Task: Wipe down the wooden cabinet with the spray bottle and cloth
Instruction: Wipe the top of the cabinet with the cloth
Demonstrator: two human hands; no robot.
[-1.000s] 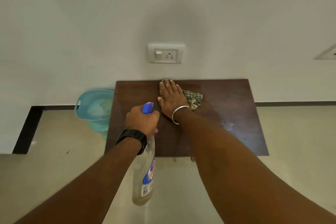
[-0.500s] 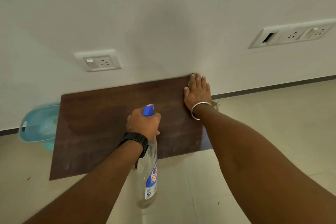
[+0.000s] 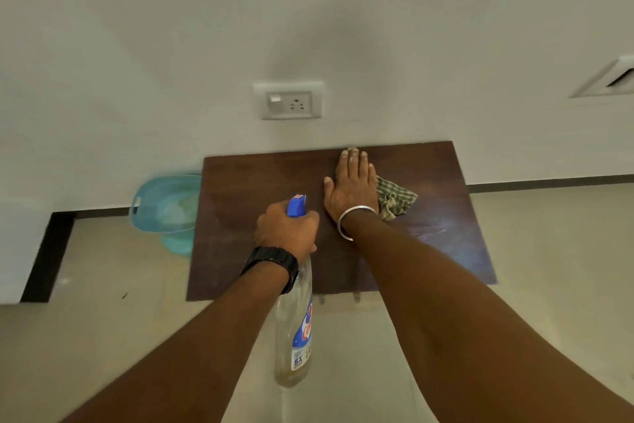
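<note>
Spray bottle (image 3: 295, 337) comes nearest, its clear body hanging down past the front edge of the wooden cabinet (image 3: 257, 182), blue nozzle aimed toward twelve o'clock. The left grip (image 3: 288, 228), a black watch (image 3: 271, 261) on its wrist, is curled tight round the bottle's neck. Beyond it, at one o'clock, the right grip (image 3: 351, 189) lies flat with straight fingers, pressing the checked cloth (image 3: 394, 198) onto the dark cabinet top near the back edge. The cloth's loose end sticks out at four o'clock of the palm. A silver bangle (image 3: 346, 220) circles that wrist. At nine o'clock of the cabinet a teal basin (image 3: 164, 206) sits on the floor. A wall socket (image 3: 290, 100) is at twelve o'clock.
</note>
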